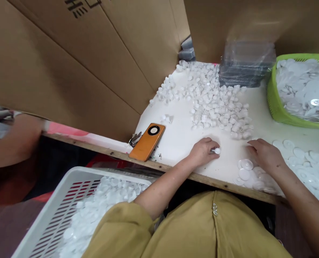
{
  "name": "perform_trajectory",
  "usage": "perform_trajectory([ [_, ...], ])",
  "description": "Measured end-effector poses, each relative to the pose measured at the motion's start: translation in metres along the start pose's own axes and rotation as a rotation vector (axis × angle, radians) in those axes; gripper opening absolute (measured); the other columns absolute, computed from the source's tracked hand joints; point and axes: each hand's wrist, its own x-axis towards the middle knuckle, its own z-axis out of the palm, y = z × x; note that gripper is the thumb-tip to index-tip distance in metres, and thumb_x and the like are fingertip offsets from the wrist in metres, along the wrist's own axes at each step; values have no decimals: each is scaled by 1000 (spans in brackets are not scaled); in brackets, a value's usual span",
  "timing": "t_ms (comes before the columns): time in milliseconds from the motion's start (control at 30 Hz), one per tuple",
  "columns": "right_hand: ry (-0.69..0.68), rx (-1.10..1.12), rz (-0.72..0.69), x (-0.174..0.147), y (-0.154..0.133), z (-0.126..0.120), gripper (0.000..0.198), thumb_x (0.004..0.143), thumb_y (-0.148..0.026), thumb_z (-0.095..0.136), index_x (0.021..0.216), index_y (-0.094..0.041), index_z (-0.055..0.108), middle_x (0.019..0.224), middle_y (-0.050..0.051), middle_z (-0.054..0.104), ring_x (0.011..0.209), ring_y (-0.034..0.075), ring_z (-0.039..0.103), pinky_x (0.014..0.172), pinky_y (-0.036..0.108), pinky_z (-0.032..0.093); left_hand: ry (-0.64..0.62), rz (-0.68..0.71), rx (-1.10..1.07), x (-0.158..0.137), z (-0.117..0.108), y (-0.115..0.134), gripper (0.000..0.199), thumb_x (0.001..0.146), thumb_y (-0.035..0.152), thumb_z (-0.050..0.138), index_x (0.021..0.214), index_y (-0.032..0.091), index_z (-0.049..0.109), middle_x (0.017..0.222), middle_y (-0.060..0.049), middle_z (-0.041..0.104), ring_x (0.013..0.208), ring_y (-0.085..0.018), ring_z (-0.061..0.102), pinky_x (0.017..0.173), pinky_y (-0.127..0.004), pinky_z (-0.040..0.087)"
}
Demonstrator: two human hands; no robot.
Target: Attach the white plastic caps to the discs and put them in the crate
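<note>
My left hand [203, 152] is closed on a small white plastic cap [216, 151], which shows between thumb and forefinger just above the white tabletop. Farther right, my right hand [265, 154] is over the table with its fingers loosely stretched to the left, and nothing shows in it. Below its fingers lie several flat, round white plastic discs [244, 174]. Beyond both hands spreads a heap of small white caps [215, 104]; the nearest ones are a short way from my fingers.
An orange phone [145, 143] lies by the wooden table edge [223, 185]. A green basket [272, 104] of discs stands at right, near wrapped grey packs [240, 75]. A white basket [73, 172] of white parts sits lower left. Cardboard [95, 64] separates another person's arm [17, 139].
</note>
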Motion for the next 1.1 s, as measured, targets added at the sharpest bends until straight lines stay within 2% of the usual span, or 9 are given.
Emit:
perform_trajectory([
  [67,-74,345,85,0,-14,-1,19,81,-35,55,95,-22,58,75,3,63,66,20,62,58,30,44,3,15,-6,0,-1,-1,27,72,27,71,97,20,67,91,-3,61,88,-17,58,77,-26,46],
  [167,-335,867,153,3,-45,3,30,75,-45,62,91,-21,53,63,-1,61,55,17,61,50,27,45,12,24,0,1,-2,-1,24,72,29,70,95,20,67,87,-3,63,85,-17,58,75,-26,45],
  [233,-461,1010,168,8,-65,10,31,73,-46,65,85,-20,52,58,-1,61,52,15,60,47,25,45,11,44,4,1,-2,-1,22,75,33,69,93,19,67,85,-2,63,83,-17,58,72,-25,44],
  [333,-497,925,217,20,-79,22,28,72,-42,68,78,-20,51,50,-2,58,45,13,57,41,21,41,5,65,12,1,-3,-2,25,79,41,65,91,19,67,85,-3,64,82,-17,58,70,-25,43],
  [467,-513,793,254,33,-80,29,27,72,-39,69,74,-20,49,51,-3,58,40,12,56,35,19,35,-9,45,30,1,-5,-2,31,80,48,63,87,19,66,85,-4,64,83,-19,58,69,-26,43],
  [733,-623,836,254,31,-77,24,28,73,-39,68,75,-20,47,53,-3,59,42,12,58,36,19,36,-57,41,11,2,-9,0,28,79,46,64,87,20,67,86,-4,64,83,-19,58,69,-27,43],
  [867,-594,804,260,31,-77,26,27,74,-37,67,75,-20,46,52,-3,59,41,13,58,36,19,37,-96,47,0,1,-14,0,26,79,43,64,88,19,66,86,-5,63,85,-20,57,72,-27,43],
  [967,-595,733,258,33,-78,26,26,75,-36,66,74,-21,45,51,-3,59,41,13,58,35,18,37,-161,79,-87,1,-23,1,36,72,43,71,98,19,64,91,-3,64,91,-20,57,77,-27,43],
  [1100,-617,712,253,35,-78,25,22,76,-32,64,81,-22,46,50,-5,58,39,12,57,34,18,34,-261,-100,-136,10,-30,4,44,74,48,67,106,19,59,93,-2,66,81,-17,59,66,-24,41],
])
